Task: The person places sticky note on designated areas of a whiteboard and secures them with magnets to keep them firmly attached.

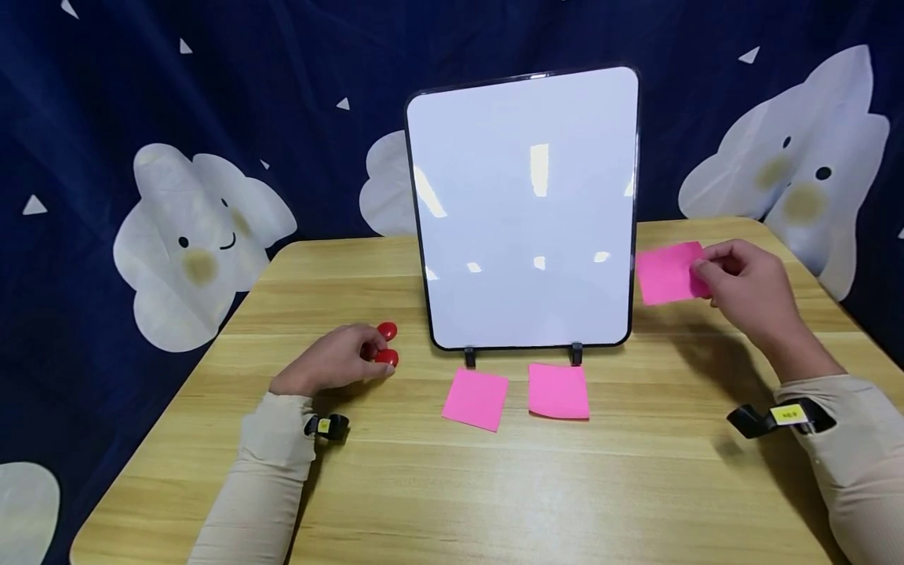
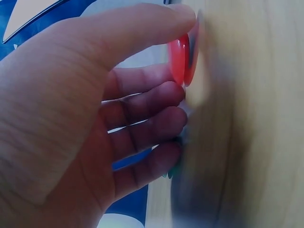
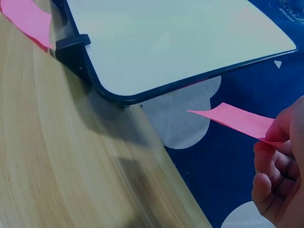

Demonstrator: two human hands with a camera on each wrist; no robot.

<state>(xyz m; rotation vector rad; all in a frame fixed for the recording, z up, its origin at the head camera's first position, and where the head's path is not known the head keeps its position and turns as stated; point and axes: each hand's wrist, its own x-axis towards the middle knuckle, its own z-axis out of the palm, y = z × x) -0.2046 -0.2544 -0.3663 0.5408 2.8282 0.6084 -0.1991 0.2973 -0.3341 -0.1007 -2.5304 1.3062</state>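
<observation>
My left hand (image 1: 332,357) is low over the table, its thumb and index finger pinching a round red magnet (image 2: 178,59). Just beyond those fingertips lies another red magnet (image 1: 387,330). At the right, my right hand (image 1: 752,286) pinches a pink sticky note (image 1: 671,272) by its edge, raised above the tabletop beside the whiteboard (image 1: 523,212). The same note (image 3: 242,119) appears nearly edge-on in the right wrist view. Two more pink sticky notes, one on the left (image 1: 476,399) and one on the right (image 1: 559,391), lie in front of the board.
The whiteboard stands upright on small black feet (image 1: 577,354) near the back of the wooden table (image 1: 530,494). A dark blue curtain (image 1: 282,71) with clouds hangs behind. Something green (image 2: 172,171) shows partly behind the left fingers.
</observation>
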